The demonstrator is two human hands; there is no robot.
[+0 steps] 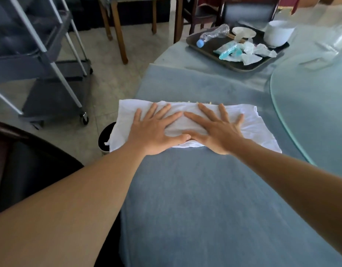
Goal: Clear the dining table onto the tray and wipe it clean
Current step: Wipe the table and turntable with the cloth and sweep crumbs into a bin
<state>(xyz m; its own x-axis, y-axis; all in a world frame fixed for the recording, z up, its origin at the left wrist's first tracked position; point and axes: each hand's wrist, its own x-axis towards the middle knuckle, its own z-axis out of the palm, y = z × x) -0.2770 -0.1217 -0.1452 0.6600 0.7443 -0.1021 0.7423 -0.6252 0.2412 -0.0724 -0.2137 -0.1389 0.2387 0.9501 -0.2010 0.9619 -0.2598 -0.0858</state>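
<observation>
A white cloth (258, 130) lies spread on the blue tablecloth of the dining table (195, 199), near its left edge. My left hand (156, 130) and my right hand (216, 130) press flat on the cloth side by side, fingers straight and spread, thumbs touching. Small pale crumbs (193, 102) show at the cloth's far edge. A dark tray (206, 49) at the far side holds a crushed plastic bottle (214, 34), crumpled wrappers (243, 52), a small plate (243, 32) and a white bowl (279, 32).
A glass turntable (310, 112) covers the table's right part. A round bin (105, 139) stands on the floor below the cloth's left end. A grey wheeled cart (50, 74) is at left, wooden chairs (118, 26) beyond, a dark chair (31, 170) beside me.
</observation>
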